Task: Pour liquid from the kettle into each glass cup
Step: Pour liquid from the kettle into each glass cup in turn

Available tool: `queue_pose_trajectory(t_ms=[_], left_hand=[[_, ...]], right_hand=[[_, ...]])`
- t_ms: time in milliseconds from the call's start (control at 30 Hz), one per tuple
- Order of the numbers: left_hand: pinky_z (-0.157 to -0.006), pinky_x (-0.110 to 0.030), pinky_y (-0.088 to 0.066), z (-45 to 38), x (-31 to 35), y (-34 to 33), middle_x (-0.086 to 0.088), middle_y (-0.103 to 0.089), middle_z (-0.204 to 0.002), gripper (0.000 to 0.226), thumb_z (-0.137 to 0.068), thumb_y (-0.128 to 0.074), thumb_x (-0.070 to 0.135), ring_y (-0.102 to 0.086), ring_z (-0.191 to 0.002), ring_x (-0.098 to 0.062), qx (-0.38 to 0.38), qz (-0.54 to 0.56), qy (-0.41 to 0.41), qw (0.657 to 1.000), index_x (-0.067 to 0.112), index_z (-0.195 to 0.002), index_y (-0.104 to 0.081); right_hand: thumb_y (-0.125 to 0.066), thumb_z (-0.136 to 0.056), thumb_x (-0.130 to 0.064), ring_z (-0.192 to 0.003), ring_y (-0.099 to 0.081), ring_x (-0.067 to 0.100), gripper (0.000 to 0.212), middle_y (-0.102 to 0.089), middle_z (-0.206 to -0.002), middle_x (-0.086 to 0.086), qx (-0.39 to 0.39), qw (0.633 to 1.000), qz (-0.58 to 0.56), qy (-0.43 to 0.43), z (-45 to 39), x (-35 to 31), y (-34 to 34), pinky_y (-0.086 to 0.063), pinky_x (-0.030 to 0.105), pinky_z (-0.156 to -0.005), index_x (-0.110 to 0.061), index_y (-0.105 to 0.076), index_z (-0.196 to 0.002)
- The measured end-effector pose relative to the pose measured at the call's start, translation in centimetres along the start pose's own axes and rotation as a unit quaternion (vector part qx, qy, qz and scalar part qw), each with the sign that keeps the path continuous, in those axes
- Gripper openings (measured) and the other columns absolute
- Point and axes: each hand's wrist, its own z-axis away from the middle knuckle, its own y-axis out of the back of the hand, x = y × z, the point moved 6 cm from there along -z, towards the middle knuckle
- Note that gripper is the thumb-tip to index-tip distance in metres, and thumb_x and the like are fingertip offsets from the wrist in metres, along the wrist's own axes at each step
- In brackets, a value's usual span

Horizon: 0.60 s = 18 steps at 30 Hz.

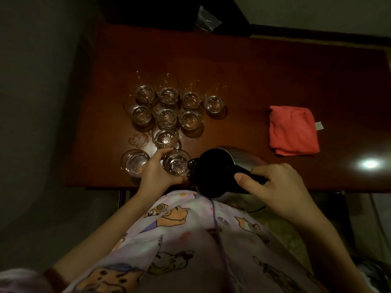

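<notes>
We see our right hand (275, 187) with its fingers curled tight round the black handle (251, 176) of the kettle (213, 172). The thumb lies along the handle and points at the kettle's dark lid. The kettle is tipped over to our left, near the front edge of the table (254, 81). Its spout (191, 162) is right at the rim of the cup (176, 163) in our other hand.

Our left hand (157, 172) wraps round that cup from the left side. The fingers curl behind it and the thumb is under the front. The cup looks like it has some clear water in it, with little sparkles.

Just left of our hand stands another cup (135, 161) with water in it. It sits by the front edge too. Behind the held cup is one more cup (165, 136), and next to that there is a wet ring (139, 139) on the wood.

Farther back are more cups (169, 102) packed close in two rows, some touching. They have water in the bottom.

Well off to the right lies a folded red cloth (293, 130) with a small white tag. A bright spot of light (369, 163) shines on the table near it.

At the far edge there is a dark thing with a shiny bag (208, 20) on it. Below our hands we see our shirt (190, 240) with cartoon animals on it.
</notes>
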Motion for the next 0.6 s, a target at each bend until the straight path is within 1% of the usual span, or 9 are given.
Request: queue_pose_trajectory(t_ms=[133,267,333,367,467,500,600], left_hand=[[-0.068,0.004,-0.036,0.08,0.34,0.08,0.011,-0.06,-0.095,0.081,-0.046,-0.092,0.012,-0.055,-0.086,0.001,-0.003,-0.001,0.002,1.0,0.019,-0.118,-0.055],[-0.068,0.004,-0.037,0.22,0.39,0.16,0.014,-0.061,-0.093,0.082,-0.045,-0.092,0.009,-0.057,-0.084,0.008,-0.009,0.009,0.003,1.0,0.018,-0.118,-0.055],[-0.068,0.003,-0.037,0.28,0.46,0.18,0.019,-0.059,-0.091,0.08,-0.047,-0.091,0.007,-0.055,-0.08,0.016,-0.009,0.013,0.002,1.0,0.017,-0.118,-0.056],[-0.067,0.003,-0.037,0.28,0.47,0.18,0.02,-0.058,-0.09,0.08,-0.047,-0.091,0.006,-0.055,-0.079,0.017,-0.008,0.014,0.003,1.0,0.017,-0.118,-0.056],[-0.068,0.003,-0.037,0.25,0.45,0.17,0.015,-0.061,-0.093,0.082,-0.045,-0.092,0.009,-0.055,-0.082,0.009,-0.005,0.01,0.009,1.0,0.018,-0.119,-0.056],[-0.068,0.003,-0.038,0.27,0.52,0.16,0.015,-0.061,-0.092,0.082,-0.045,-0.092,0.009,-0.056,-0.081,0.01,-0.006,0.012,0.009,1.0,0.018,-0.118,-0.056],[-0.064,0.004,-0.037,0.37,0.58,0.13,0.022,-0.056,-0.087,0.079,-0.047,-0.091,0.004,-0.053,-0.075,0.023,-0.009,0.021,0.011,1.0,0.017,-0.116,-0.055]], right_hand=[[-0.034,-0.067,-0.072,-0.037,-0.035,0.013,0.06,-0.033,-0.035,-0.001,-0.002,1.0,-0.001,-0.001,0.04,0.07,-0.08,-0.024,0.031,-0.046,-0.019,-0.036,-0.041],[-0.033,-0.067,-0.072,-0.038,-0.035,0.013,0.06,-0.033,-0.036,0.0,0.0,1.0,0.003,-0.001,0.1,0.03,-0.01,-0.023,0.03,-0.046,-0.019,-0.034,-0.041],[-0.033,-0.067,-0.072,-0.038,-0.035,0.013,0.06,-0.031,-0.036,0.0,-0.001,1.0,0.002,-0.001,0.11,0.0,-0.03,-0.023,0.03,-0.046,-0.018,-0.035,-0.041],[-0.033,-0.067,-0.072,-0.038,-0.035,0.013,0.06,-0.032,-0.035,0.0,-0.001,1.0,0.001,-0.001,0.1,0.0,-0.03,-0.023,0.03,-0.046,-0.018,-0.035,-0.041],[-0.036,-0.069,-0.072,-0.037,-0.035,0.013,0.06,-0.033,-0.035,0.0,-0.001,1.0,0.0,0.001,0.06,-0.09,0.05,-0.021,0.03,-0.046,-0.02,-0.035,-0.04],[-0.038,-0.071,-0.07,-0.037,-0.035,0.012,0.059,-0.034,-0.035,0.0,-0.002,1.0,0.002,0.002,0.06,-0.15,0.07,-0.021,0.029,-0.046,-0.02,-0.035,-0.04],[-0.043,-0.073,-0.066,-0.038,-0.034,0.012,0.057,-0.039,-0.036,-0.002,-0.005,1.0,0.003,-0.002,0.15,-0.11,0.07,-0.021,0.029,-0.046,-0.019,-0.036,-0.04]])
